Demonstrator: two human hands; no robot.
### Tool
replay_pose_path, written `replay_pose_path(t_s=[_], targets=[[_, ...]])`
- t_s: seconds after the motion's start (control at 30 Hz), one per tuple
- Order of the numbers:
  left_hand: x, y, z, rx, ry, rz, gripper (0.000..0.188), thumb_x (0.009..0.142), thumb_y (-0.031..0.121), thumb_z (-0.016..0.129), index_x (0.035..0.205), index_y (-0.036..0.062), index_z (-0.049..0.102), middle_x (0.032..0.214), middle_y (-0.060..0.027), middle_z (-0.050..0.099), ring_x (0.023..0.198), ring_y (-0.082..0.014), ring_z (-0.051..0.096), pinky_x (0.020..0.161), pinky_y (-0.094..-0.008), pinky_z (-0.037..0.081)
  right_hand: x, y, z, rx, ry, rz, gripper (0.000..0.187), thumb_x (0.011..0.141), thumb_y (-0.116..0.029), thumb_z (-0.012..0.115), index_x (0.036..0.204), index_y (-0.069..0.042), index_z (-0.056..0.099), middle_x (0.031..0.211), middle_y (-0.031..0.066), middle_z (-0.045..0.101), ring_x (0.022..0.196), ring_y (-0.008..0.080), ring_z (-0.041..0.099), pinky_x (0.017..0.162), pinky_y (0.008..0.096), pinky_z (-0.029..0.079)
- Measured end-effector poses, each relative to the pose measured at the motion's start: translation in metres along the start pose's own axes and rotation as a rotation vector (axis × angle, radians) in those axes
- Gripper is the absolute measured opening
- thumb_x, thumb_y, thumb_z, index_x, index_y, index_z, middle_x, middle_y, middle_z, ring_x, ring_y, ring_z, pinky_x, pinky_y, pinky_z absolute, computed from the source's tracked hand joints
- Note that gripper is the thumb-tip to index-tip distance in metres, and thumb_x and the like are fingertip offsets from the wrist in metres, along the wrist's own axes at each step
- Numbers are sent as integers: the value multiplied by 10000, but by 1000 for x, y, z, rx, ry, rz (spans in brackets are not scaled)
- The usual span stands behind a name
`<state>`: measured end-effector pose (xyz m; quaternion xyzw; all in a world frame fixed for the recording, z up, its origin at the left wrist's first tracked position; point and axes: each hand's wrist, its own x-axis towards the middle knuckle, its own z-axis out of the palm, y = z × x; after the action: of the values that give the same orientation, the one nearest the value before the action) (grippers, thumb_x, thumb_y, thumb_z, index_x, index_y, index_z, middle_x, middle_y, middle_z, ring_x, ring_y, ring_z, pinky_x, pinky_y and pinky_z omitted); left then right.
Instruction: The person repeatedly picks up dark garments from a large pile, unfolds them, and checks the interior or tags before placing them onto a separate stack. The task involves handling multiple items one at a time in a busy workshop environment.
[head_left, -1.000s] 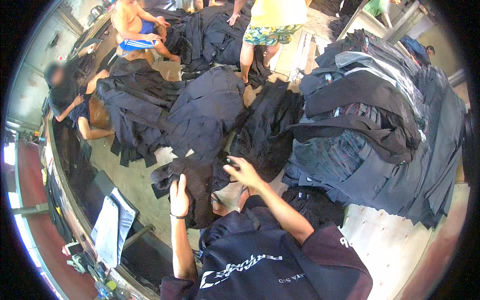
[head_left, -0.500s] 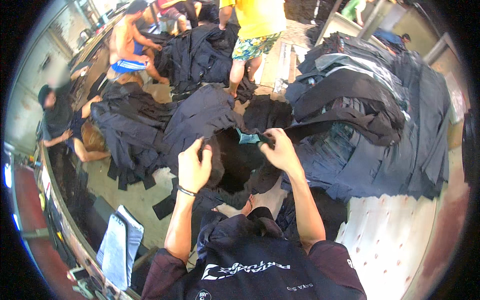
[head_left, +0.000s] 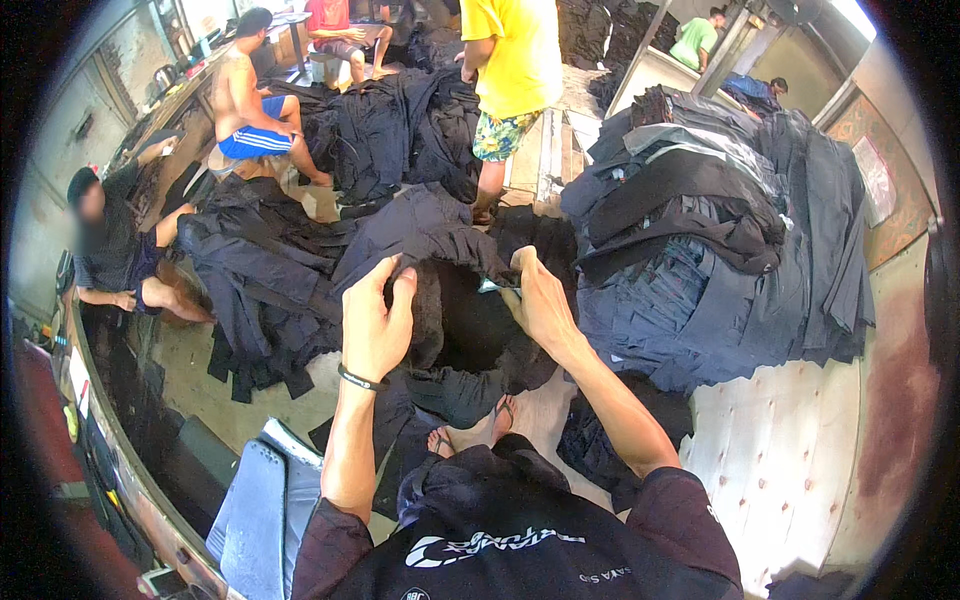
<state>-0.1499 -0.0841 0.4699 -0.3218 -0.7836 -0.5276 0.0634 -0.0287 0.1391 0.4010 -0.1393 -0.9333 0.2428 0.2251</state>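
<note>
In front of me I hold up a pair of black trousers [head_left: 440,235], its wide opening facing me and its dark inside showing. My left hand [head_left: 378,318] is closed on the left part of the edge, thumb up and fingers curled. On the right, the fingers of my right hand [head_left: 545,305] pinch the edge. A small light-blue piece of cloth [head_left: 488,286] shows beside those fingertips. The cloth hangs down toward my feet [head_left: 503,415], and its lower part merges with other dark cloth.
A tall stack of dark garments [head_left: 720,300] rises at right, and a black heap [head_left: 260,285] lies at left. Another heap [head_left: 400,130] is farther back. A person in yellow [head_left: 515,60] stands beyond; others sit along the left. Blue-grey padded panels [head_left: 255,500] lean at lower left.
My right hand has turned and shifted slightly left, and less of the light-blue cloth shows. My view has moved a little. The person in yellow has changed stance.
</note>
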Motion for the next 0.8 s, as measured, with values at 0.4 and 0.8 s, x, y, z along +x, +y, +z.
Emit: replay_pose_path(t_s=[0.4, 0.8], targets=[[-32, -19, -46, -44, -94, -133, 341, 1019, 203, 637, 1166, -100, 690, 1018, -294, 743, 965, -404, 755, 847, -387, 558, -5, -46, 9, 543, -139, 178, 557, 1077, -429, 617, 1175, 116, 679, 954, 183, 768, 867, 200, 710, 799, 351, 545], [-166, -42, 68, -639, -203, -617, 715, 1140, 436, 405, 1610, -80, 251, 1679, -233, 302, 1556, -317, 274, 1263, -401, 227, -157, -64, 96, 640, -86, 800, 499, 1069, -393, 629, 1344, 23, 658, 1272, 276, 714, 1260, 357, 667, 1093, 404, 479]])
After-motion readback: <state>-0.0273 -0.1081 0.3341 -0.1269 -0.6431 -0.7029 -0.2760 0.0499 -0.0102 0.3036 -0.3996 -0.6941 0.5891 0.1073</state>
